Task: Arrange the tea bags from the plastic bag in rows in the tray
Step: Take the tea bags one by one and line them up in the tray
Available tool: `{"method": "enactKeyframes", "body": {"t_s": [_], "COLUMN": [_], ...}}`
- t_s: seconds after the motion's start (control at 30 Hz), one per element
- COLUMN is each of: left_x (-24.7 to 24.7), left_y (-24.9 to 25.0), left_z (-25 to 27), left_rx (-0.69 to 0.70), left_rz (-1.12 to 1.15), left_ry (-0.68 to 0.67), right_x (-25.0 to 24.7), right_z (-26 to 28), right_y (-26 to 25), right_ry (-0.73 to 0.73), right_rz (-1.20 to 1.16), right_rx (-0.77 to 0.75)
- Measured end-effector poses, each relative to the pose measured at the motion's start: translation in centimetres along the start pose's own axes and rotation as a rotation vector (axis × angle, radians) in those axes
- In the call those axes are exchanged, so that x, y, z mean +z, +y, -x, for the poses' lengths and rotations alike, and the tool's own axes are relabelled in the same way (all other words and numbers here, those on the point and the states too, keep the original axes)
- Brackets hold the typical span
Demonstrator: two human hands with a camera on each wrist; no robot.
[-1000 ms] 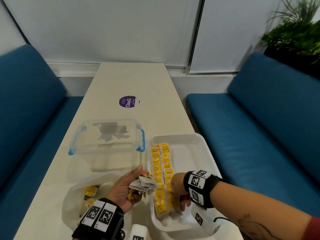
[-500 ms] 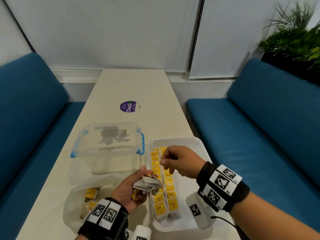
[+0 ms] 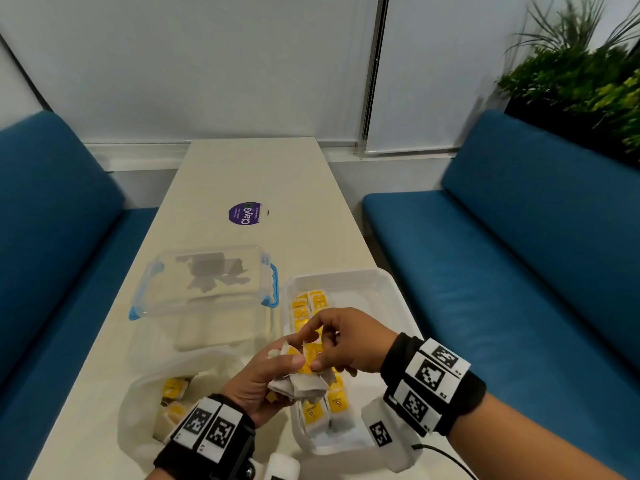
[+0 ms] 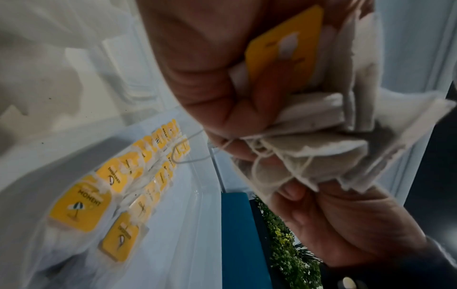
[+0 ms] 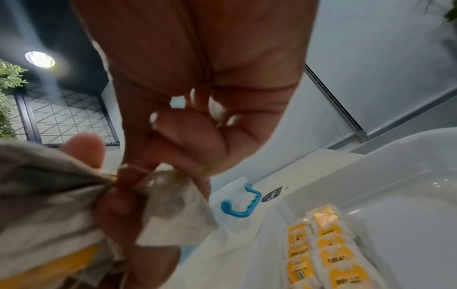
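Note:
My left hand point(image 3: 273, 375) grips a crumpled bunch of tea bags point(image 3: 301, 384) with yellow tags, held just above the near left part of the white tray point(image 3: 388, 296). The bunch point(image 4: 321, 125) fills the left wrist view, strings dangling. My right hand point(image 3: 325, 351) meets the left one and pinches one tea bag point(image 5: 170, 197) at the top of the bunch. Two rows of tea bags point(image 3: 311, 341) with yellow tags lie along the tray's left side; the hands hide their middle. The plastic bag point(image 3: 166, 400) lies at the near left with more tea bags inside.
A clear lidded box point(image 3: 207, 282) with blue clips stands behind the plastic bag, left of the tray. A purple round sticker point(image 3: 245, 213) marks the table further back. Blue benches point(image 3: 502, 271) run along both sides. The tray's right half is bare white.
My right hand rose from the near end of the tray's rows, swung left and now pinches a bag in the left hand's bunch. The left hand lifted a little toward it.

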State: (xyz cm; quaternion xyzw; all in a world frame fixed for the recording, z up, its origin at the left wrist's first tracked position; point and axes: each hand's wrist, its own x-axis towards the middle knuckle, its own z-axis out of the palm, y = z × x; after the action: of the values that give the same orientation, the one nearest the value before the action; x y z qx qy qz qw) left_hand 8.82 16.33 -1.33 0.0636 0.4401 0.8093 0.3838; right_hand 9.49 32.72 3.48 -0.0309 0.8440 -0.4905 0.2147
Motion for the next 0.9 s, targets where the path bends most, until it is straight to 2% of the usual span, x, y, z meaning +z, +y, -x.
{"method": "enactKeyframes", "body": {"t_s": [0.23, 0.3, 0.43, 0.53, 0.9], "left_x": [-0.3, -0.5, -0.5, -0.3, -0.3], "left_y": [0.1, 0.0, 0.0, 0.0, 0.3], "left_z": [0.1, 0.1, 0.2, 0.4, 0.2], "left_rx": [0.012, -0.006, -0.045, -0.061, -0.09], "left_rz": [0.047, 0.038, 0.023, 0.049, 0.058], "left_ry": [0.021, 0.042, 0.016, -0.01, 0.043], "right_x": [-0.2, -0.1, 0.0, -0.4, -0.8], "right_z": [0.2, 0.3, 0.4, 0.2, -0.2], "right_y": [0.2, 0.1, -0.6, -0.8, -0.5], "right_ry": [0.082, 0.091, -0.001, -0.016, -0.089], "right_rz": [0.061, 0.121, 0.307, 0.365, 0.406], "right_rx": [0.008, -0.04, -0.15, -0.144, -0.118]}}
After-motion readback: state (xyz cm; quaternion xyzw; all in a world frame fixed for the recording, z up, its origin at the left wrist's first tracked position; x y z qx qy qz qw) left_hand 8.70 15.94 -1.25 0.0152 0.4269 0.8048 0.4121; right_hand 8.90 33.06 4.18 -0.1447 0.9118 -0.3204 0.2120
